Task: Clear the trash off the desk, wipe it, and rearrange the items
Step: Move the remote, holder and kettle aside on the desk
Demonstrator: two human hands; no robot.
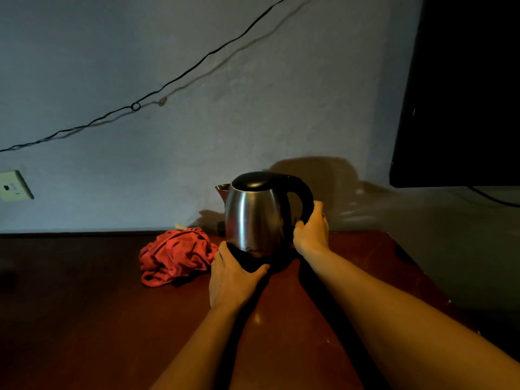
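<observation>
Desk (84,319) fills the lower frame, dark reddish wood running back to a pale wall (253,94), with its right edge slanting away just past your right forearm. That gives you wide bare wood to the left and toward you, and little room on the right, where a black screen (464,88) hangs above the corner.

Next in size, the steel kettle (254,218) stands upright near the wall, spout pointing left. You seem to be steadying it in two places so that body and base travel together, which suits the rearranging part of the job. Just left of it the crumpled red cloth (176,256) lies on the wood, touching or nearly touching your left hand, probably parked there for wiping.

Your left hand (232,280) cups the kettle's dark base (253,263), thumb and fingers spread round its front. Your right hand (311,230) curls its fingers around the lower part of the black handle (302,198).

Mind the wall behind the spout, and a small dark object there that is too hidden to name. Slide left or toward yourself, I would judge.
</observation>
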